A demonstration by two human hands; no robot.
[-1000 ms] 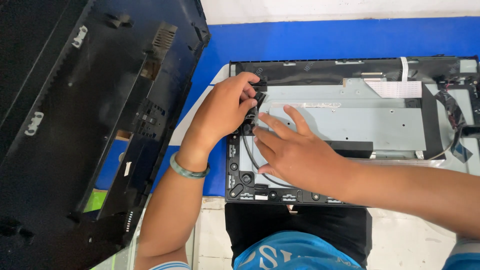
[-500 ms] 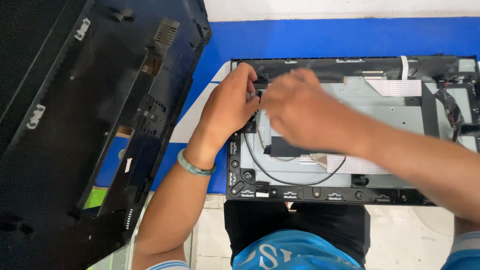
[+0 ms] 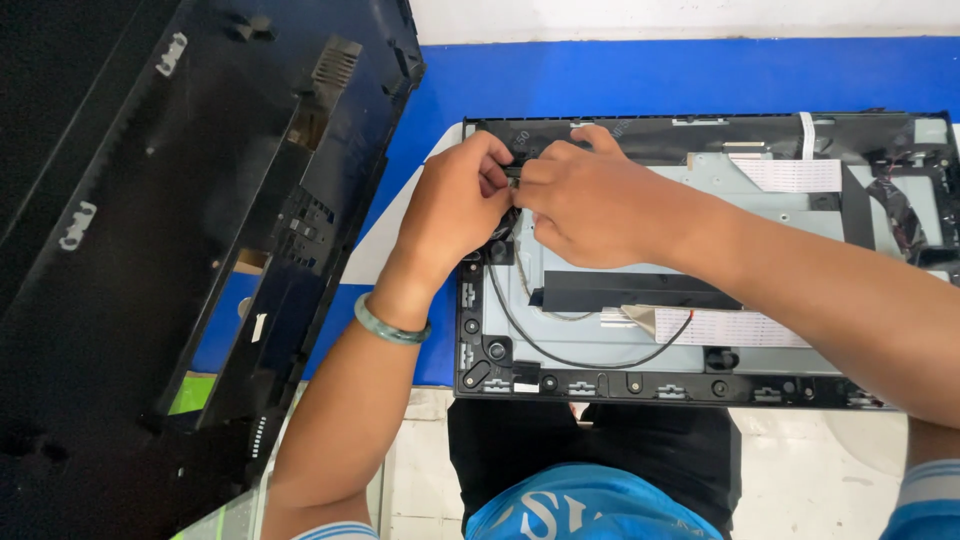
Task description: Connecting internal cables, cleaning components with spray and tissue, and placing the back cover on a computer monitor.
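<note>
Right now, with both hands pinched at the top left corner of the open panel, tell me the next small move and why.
Probably keep the left hand bracing the frame and let the right hand ease the small dark part pinched between the fingertips along gently. The hands meet at that corner, and the thin black cable loops loosely below, so a hard tug could strain it. What the fingers grip is hidden.

two hands (image 3: pixel 455 215), one bracelet (image 3: pixel 390 325), one open panel (image 3: pixel 700 385), one black cover (image 3: pixel 180 250), two ribbon cables (image 3: pixel 790 175)

My right hand (image 3: pixel 590 200) slid up from mid-panel to meet my left hand (image 3: pixel 455 205) at the top-left corner, uncovering the black cable (image 3: pixel 560 355).
</note>
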